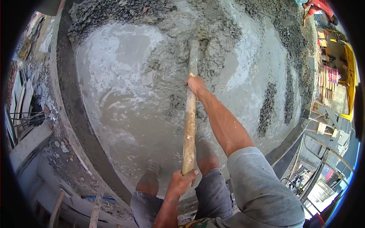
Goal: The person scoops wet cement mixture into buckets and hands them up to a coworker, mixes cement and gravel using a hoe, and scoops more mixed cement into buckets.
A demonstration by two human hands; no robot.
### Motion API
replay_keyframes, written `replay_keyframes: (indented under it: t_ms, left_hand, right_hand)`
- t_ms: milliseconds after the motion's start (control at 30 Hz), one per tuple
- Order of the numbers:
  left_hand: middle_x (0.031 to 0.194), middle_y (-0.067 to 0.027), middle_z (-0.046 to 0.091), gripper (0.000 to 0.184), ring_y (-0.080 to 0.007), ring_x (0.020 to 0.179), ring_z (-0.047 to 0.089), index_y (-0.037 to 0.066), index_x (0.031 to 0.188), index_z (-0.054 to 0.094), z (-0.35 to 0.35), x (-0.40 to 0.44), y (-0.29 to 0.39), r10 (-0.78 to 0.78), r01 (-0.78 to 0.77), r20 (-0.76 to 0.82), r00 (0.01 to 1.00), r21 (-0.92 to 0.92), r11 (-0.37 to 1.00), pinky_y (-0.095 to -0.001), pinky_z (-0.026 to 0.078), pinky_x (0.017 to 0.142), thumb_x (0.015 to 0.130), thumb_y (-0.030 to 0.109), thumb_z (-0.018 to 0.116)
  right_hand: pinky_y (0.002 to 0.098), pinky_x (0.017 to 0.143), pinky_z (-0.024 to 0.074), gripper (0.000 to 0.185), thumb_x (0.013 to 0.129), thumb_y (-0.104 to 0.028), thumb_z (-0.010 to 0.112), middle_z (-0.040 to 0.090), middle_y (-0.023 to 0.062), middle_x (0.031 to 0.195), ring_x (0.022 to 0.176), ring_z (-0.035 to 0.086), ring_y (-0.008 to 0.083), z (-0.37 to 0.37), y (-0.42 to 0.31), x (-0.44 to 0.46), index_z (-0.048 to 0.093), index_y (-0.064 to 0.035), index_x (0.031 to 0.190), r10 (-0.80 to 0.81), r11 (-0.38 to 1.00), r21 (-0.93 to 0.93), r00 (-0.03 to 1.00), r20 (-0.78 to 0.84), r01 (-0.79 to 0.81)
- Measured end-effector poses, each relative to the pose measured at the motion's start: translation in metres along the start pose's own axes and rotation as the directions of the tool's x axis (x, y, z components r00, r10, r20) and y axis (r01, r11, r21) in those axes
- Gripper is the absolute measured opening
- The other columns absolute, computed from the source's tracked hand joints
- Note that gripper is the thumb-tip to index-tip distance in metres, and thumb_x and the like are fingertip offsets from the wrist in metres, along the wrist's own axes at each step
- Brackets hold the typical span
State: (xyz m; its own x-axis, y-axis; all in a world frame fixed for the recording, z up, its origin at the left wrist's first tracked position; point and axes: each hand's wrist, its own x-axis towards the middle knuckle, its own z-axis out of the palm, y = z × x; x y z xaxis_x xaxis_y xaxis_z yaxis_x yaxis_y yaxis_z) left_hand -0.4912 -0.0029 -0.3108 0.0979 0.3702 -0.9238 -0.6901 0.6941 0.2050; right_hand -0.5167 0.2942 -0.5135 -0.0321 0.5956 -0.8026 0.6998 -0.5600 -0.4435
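A long wooden handle runs up the middle of the view, spattered with grey mud. My right hand is closed round its upper part, with the arm stretched forward. Near the handle's lower end my left hand is wrapped round it. The handle's far end reaches into thick grey wet mix; whatever tool head it has is hidden there. Watery grey slurry spreads around both of my legs, which stand in it.
A raised rim curves along the left of the slurry. Dark gravel lies at the back and right. Broken boards and rubble are at the left. Metal bars stand at the right. A person in red is at the top right.
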Motion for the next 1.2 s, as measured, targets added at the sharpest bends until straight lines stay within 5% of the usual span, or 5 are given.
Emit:
replay_keyframes:
  t_ms: [433,667,867,1067,1200]
  left_hand:
    - [0.09,-0.0193,0.067,0.063,-0.0342,0.089,0.064,0.007,0.101,0.067,0.01,-0.091,-0.148,-0.222,0.192,-0.071,0.973,0.784,0.591,-0.0402,0.049,0.079,0.061,0.056,0.065]
    - [0.071,-0.0174,0.064,0.056,-0.0344,0.071,0.064,0.006,0.088,0.067,0.089,0.12,0.111,0.479,-0.502,0.241,0.844,0.668,0.548,-0.0409,0.049,0.065,0.069,0.058,0.066]
    - [0.058,-0.0099,0.059,0.056,-0.0243,0.058,0.06,0.003,0.081,0.065,0.158,0.229,0.171,0.301,-0.344,0.211,0.93,0.217,0.914,-0.0359,0.046,0.058,0.074,0.059,0.062]
    - [0.058,-0.0098,0.058,0.056,-0.0221,0.058,0.059,0.001,0.075,0.063,0.195,0.202,0.119,0.211,-0.247,0.165,0.963,0.244,0.938,-0.0359,0.045,0.059,0.076,0.057,0.061]
    - [0.057,-0.0001,0.051,0.032,-0.0083,0.051,0.047,0.002,0.071,0.06,0.166,0.154,0.073,0.172,-0.14,0.093,0.981,-0.283,0.949,-0.0251,0.038,0.047,0.078,0.032,0.07]
  right_hand:
    - [0.0339,0.045,0.043,0.011,0.066,-0.007,0.061,0.054,0.0095,0.059,0.048,0.054,0.0201,-0.06,0.101,-0.196,0.054,0.0009,0.071,0.056,0.943,0.332,0.997,-0.061,-0.033]
    - [0.0323,0.042,0.0446,0.011,0.075,-0.009,0.055,0.051,0.0088,0.064,0.046,0.052,0.0202,-0.184,-0.187,-0.022,0.053,0.001,0.078,-0.391,0.834,0.406,0.919,-0.041,0.373]
    - [0.0378,0.039,0.0459,0.018,0.073,-0.011,0.059,0.05,0.0099,0.063,0.045,0.052,0.0227,-0.165,-0.209,0.201,0.052,0.0019,0.085,-0.171,0.977,0.141,0.984,0.056,0.161]
    - [0.0381,0.04,0.0469,0.024,0.069,-0.009,0.061,0.049,0.0108,0.065,0.046,0.053,0.0236,-0.18,-0.148,0.191,0.051,0.002,0.088,-0.019,0.996,0.084,0.988,0.152,0.006]
    - [0.0392,0.042,0.0466,0.026,0.068,-0.01,0.061,0.051,0.0113,0.063,0.047,0.053,0.0246,-0.124,-0.11,0.158,0.053,0.0052,0.088,-0.15,0.963,-0.217,0.987,0.056,0.159]
